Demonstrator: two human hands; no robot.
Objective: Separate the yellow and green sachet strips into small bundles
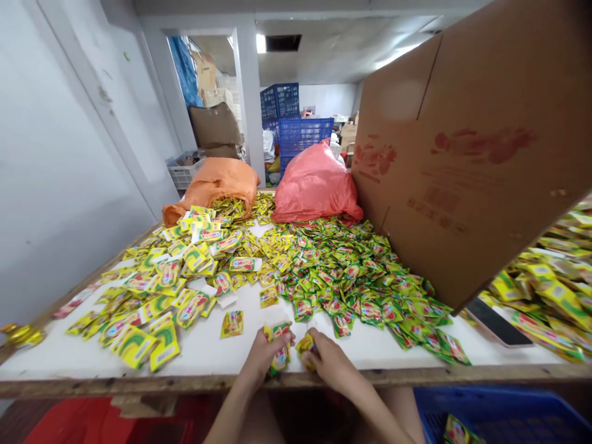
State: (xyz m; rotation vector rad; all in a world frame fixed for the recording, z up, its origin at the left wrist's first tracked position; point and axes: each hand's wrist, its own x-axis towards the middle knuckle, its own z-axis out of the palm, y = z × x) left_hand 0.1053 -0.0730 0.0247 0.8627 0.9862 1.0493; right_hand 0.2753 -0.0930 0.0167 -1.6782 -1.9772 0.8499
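here both hands' fingers [283, 340] pinch sachets [280, 345].

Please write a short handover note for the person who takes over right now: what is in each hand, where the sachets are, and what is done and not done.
Left hand: fingers shut on a small stack of sachets at the near table edge.
Right hand: fingers shut on another sachet beside it.
Loose sachets cover most of the table, spilling from an orange sack; a pink bag and a tilted cardboard box stand behind.
Done: a few sachets lie in the blue crate at lower right.
Left: nearly the whole pile is still loose.
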